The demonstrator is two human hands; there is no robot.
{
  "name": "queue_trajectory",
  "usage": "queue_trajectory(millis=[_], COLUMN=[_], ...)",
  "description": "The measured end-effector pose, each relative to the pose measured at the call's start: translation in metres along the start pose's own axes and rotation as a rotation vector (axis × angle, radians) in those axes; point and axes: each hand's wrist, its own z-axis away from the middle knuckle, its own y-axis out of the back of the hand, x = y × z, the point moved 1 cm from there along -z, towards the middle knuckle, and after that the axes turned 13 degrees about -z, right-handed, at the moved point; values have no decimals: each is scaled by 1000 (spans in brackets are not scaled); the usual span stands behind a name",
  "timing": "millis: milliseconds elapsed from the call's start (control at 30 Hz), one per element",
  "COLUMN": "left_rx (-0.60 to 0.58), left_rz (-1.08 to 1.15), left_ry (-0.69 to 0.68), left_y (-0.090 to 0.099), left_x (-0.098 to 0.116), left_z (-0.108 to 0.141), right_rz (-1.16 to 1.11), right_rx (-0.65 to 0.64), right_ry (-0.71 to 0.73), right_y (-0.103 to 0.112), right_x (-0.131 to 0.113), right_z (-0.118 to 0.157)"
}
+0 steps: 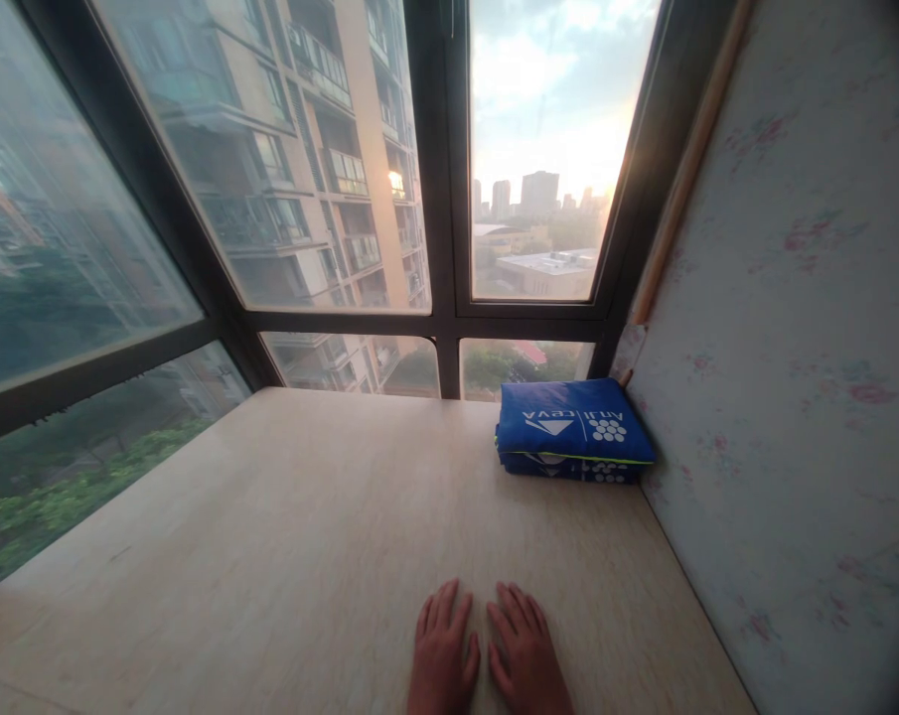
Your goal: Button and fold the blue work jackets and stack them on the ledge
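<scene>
My left hand (443, 650) lies flat, palm down, on the pale marbled sill (270, 536) at the bottom of the head view. Beside it, a small gap away, my right hand (522, 645) rests the same way with its fingers stretched forward. Neither hand holds anything. Beyond them, at the right back corner, sits a folded blue fabric bundle (568, 422) with white lettering, white dots and a thin yellow-green edge. It looks like two stacked layers. Both hands are apart from it; the right one is nearer.
Dark-framed windows (440, 199) rise along the back and left edges of the sill. A wall (807, 377) with a faded floral pattern borders the right side, close to the bundle. Tall buildings and trees show outside through the glass.
</scene>
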Motion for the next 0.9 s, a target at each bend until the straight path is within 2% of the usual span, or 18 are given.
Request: queue_trajectory(millis=[500, 900], left_rx=[-71, -29], left_rz=[33, 30], left_ry=[39, 28], left_y=[12, 15], left_x=[4, 4], left_z=[-3, -4], right_rz=[-2, -31], right_rx=[35, -4], right_ry=[28, -20], right_y=[4, 10], right_x=[-1, -7], right_z=[0, -2])
